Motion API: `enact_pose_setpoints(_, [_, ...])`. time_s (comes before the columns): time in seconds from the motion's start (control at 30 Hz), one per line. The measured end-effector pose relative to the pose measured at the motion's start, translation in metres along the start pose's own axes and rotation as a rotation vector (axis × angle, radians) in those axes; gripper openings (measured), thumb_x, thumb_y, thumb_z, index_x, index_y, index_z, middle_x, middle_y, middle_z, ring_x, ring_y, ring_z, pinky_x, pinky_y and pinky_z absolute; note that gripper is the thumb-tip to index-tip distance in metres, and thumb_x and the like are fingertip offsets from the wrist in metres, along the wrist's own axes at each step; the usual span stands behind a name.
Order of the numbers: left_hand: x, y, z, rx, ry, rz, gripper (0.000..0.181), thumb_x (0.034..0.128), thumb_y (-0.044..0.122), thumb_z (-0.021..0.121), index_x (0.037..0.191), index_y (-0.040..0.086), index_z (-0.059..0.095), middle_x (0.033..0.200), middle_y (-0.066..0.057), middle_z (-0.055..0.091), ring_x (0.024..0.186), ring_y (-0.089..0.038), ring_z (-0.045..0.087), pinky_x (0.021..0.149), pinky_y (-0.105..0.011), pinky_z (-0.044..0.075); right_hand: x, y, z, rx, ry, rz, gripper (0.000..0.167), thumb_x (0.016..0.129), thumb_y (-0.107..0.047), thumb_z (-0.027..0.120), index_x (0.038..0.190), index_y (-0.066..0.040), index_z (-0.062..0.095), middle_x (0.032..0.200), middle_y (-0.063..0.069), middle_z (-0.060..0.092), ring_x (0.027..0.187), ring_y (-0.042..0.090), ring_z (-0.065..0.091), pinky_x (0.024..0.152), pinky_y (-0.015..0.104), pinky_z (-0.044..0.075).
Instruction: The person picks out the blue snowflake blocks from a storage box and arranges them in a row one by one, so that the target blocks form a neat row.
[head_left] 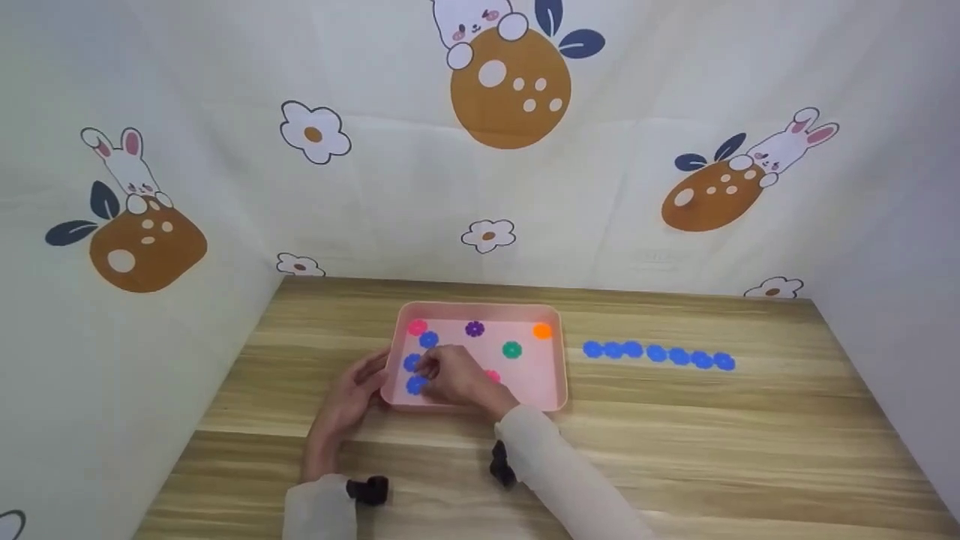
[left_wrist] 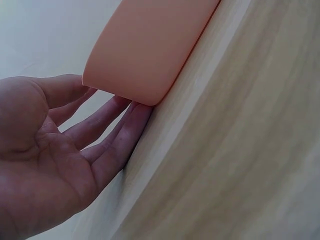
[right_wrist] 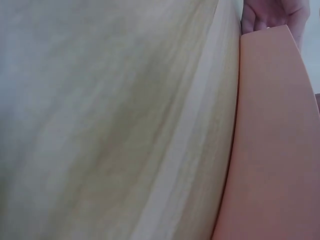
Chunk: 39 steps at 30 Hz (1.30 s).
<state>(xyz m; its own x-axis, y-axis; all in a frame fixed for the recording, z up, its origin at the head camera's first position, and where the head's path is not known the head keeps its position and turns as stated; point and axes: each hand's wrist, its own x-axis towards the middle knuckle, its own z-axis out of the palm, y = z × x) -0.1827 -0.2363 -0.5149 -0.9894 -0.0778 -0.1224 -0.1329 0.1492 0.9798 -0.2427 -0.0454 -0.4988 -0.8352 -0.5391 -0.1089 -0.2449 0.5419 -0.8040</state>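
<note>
Resting on a wood-grained tabletop [head_left: 675,435], a smooth pink round-cornered tray [head_left: 532,382] holds notched, flower-shaped blue discs [head_left: 428,340] along its left side, plus pink discs [head_left: 417,327], a purple disc [head_left: 475,329], a green disc [head_left: 512,350] and an orange disc [head_left: 541,331]. The left hand [head_left: 351,396], fingers loosely spread, touches the tray's left end. The right hand [head_left: 457,375] bends its fingers by the blue discs; whether it pinches one I cannot tell. Only the head view shows a row of blue discs [head_left: 656,353] right of the tray; the left wrist view reveals the thumb at its rim.
</note>
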Motion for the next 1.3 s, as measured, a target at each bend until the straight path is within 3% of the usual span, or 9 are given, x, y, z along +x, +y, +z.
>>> enact_pose_setpoints(0.23, [0.001,-0.001,0.000,0.003,-0.010,-0.012,0.044,0.1033,0.005,0.050,0.148,0.003,0.047,0.149,-0.023,0.050,0.130,-0.038,0.056,0.092,-0.036,0.059,0.000,-0.002,0.002,-0.023,-0.005,0.042,0.023,0.087,-0.005,0.076,0.109,-0.008,0.073,0.097,0.001,0.071,0.085,0.010,0.062,0.083,0.026,0.059])
enact_pose_setpoints(0.53, [0.000,-0.001,-0.002,-0.038,0.007,-0.033,0.044,0.1030,0.002,0.049,0.147,0.002,0.048,0.148,-0.024,0.052,0.122,-0.029,0.060,0.079,-0.025,0.058,0.002,-0.003,0.003,-0.079,-0.001,0.011,0.020,0.086,-0.005,0.075,0.106,-0.007,0.074,0.096,0.001,0.072,0.083,0.008,0.060,0.079,0.022,0.057])
enact_pose_setpoints(0.77, [0.001,0.003,-0.002,-0.010,-0.007,-0.059,0.044,0.1044,0.007,0.049,0.148,0.007,0.048,0.150,-0.021,0.051,0.125,-0.031,0.061,0.086,-0.031,0.059,0.001,-0.008,0.003,-0.012,-0.017,0.076,0.033,0.083,-0.016,0.082,0.114,-0.011,0.070,0.099,-0.001,0.070,0.086,0.008,0.062,0.085,0.026,0.059])
enact_pose_setpoints(1.03, [0.001,0.002,-0.003,0.015,-0.009,-0.047,0.043,0.1045,0.008,0.049,0.148,0.007,0.048,0.150,-0.020,0.051,0.127,-0.030,0.059,0.087,-0.029,0.058,0.005,-0.012,0.007,-0.019,0.018,0.091,0.034,0.083,-0.018,0.083,0.113,-0.011,0.070,0.101,-0.002,0.070,0.086,0.009,0.063,0.085,0.025,0.060])
enact_pose_setpoints(1.3, [0.001,0.000,-0.002,-0.018,-0.007,-0.013,0.044,0.1026,0.003,0.051,0.146,0.001,0.048,0.148,-0.025,0.051,0.127,-0.034,0.058,0.084,-0.026,0.058,0.010,-0.018,0.014,-0.024,0.048,0.121,0.033,0.088,-0.017,0.078,0.118,-0.010,0.068,0.105,-0.002,0.067,0.094,0.011,0.061,0.091,0.031,0.059])
